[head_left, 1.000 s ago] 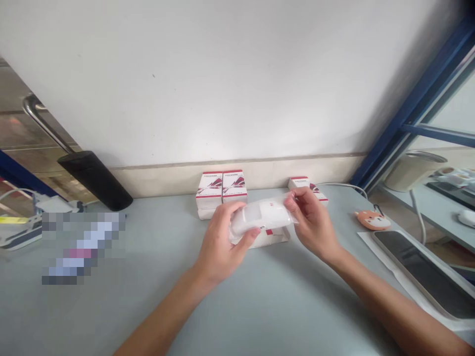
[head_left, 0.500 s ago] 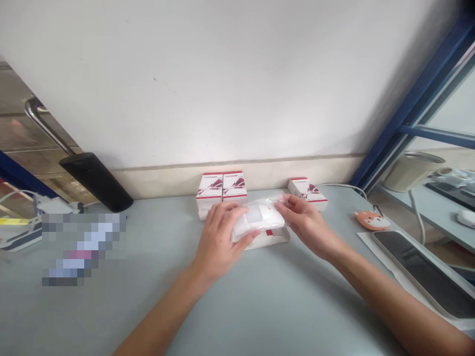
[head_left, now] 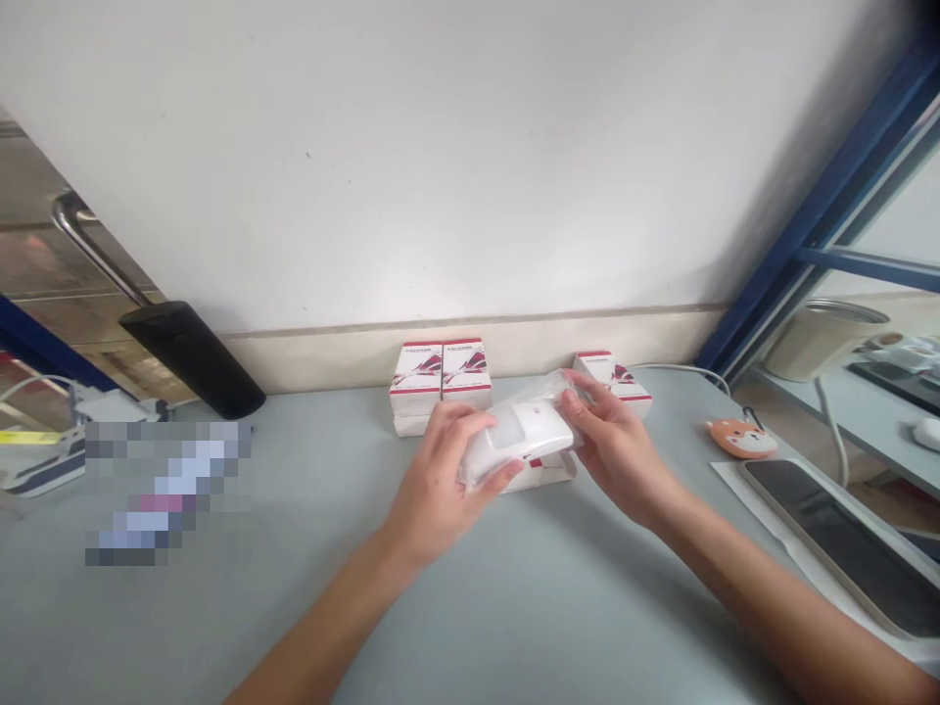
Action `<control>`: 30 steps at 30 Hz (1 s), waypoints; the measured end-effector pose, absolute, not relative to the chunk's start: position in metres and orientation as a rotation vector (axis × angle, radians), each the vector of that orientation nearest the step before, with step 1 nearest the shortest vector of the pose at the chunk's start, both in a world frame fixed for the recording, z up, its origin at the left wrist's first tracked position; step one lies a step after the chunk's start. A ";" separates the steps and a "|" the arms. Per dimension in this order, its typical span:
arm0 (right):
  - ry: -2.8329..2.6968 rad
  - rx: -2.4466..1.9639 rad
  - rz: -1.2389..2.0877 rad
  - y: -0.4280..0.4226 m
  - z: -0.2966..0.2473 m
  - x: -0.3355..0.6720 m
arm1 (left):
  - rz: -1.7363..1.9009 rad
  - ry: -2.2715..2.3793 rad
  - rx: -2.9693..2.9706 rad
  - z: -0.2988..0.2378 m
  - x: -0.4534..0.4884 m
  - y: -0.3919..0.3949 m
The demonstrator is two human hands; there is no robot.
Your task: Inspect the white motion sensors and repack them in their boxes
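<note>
Above the desk, left hand grips a white device — bagged. Right hand pinches the bag.

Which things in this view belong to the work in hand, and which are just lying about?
Work in hand:
white device in a clear plastic bag, held by the left hand; the right hand pinches the bag's end
probably the partly hidden white carton and printed boxes

Seemingly just lying about:
phone-like device on white paper
orange case
black cylindrical object

L hand, R hand close tog., fingers bent.
</note>
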State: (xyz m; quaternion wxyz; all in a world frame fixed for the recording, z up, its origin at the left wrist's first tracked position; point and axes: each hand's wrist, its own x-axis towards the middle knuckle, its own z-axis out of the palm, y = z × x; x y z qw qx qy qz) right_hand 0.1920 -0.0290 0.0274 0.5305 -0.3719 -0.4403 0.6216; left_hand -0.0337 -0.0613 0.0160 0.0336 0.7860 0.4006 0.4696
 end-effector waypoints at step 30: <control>-1.062 -0.835 1.570 -0.028 0.030 0.193 | 1.352 1.312 2.035 0.033 -0.035 -0.068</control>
